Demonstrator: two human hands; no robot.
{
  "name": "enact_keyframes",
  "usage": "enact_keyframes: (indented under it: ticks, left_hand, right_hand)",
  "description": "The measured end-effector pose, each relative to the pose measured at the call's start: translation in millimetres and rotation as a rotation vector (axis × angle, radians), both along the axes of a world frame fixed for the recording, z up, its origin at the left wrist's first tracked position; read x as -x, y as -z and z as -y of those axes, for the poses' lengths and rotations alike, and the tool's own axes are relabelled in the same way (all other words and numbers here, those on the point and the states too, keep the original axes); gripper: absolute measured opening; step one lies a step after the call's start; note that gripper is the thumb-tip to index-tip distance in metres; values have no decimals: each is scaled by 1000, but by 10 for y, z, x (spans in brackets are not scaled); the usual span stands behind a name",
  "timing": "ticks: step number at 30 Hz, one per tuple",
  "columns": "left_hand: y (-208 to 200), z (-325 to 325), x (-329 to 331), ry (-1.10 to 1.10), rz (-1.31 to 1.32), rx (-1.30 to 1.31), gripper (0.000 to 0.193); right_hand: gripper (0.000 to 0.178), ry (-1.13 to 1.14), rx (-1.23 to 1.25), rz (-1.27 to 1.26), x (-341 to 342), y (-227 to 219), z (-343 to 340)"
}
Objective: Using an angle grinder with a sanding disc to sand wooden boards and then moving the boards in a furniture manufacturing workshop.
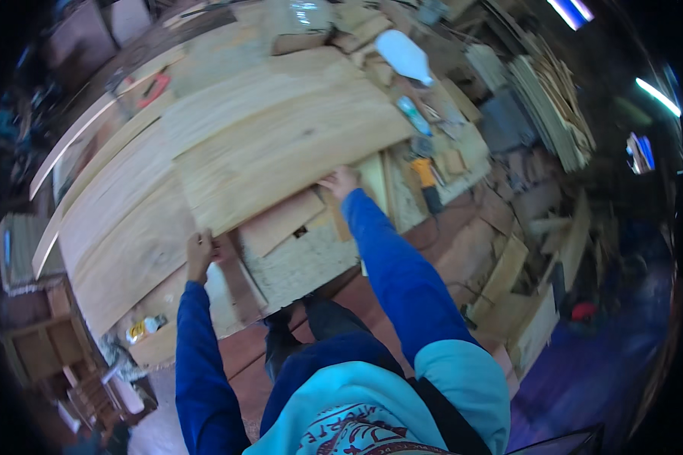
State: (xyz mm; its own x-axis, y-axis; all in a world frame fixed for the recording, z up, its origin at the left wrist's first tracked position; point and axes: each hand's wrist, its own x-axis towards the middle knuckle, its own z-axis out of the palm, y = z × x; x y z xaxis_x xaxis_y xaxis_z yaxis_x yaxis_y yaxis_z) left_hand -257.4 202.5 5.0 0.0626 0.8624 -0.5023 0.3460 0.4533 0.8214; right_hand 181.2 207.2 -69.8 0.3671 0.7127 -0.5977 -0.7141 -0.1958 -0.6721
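A wide, light-coloured wooden board [281,148] lies aslant over other wood on the workbench. My left hand [200,252] is closed at its near left corner. Farther right, my right hand [341,183] pinches the same board's near edge, with the fingertips partly hidden. Beneath and left of it is another long wooden panel [125,227]. Smaller wood pieces, among them a pale flat offcut [281,224], show under the near edge between my hands.
On the bench's right stand a white plastic bottle [402,57], a clear blue-green bottle [413,115] and an orange-and-black power tool [425,174]. A yellow-labelled bottle [146,329] lies near the left front edge. Stacked boards [550,114] lean at the far right.
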Motion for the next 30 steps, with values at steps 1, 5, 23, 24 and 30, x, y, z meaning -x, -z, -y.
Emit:
enact_keyframes:
  ticks: [1,5,23,24,30]
  left_hand:
    - [-66,39,-24,34,-20,-2,45]
    - [-208,268,-23,54,63,-16,36]
    - [-1641,1039,-1288,-136,1408,184,73]
    - [-1935,954,-1324,-168,1347,163,76]
    - [-2863,1257,-1375,97,329,-1136,61]
  right_hand:
    - [44,7,-46,-11,12,-50,58]
    - [60,87,-24,-155,38,-421,130]
    - [41,-735,-1067,1495,1784,-2009,1069]
    - [45,-681,-1018,1675,1357,-1422,1030]
    - [80,-405,-278,-145,1446,-1793,1214]
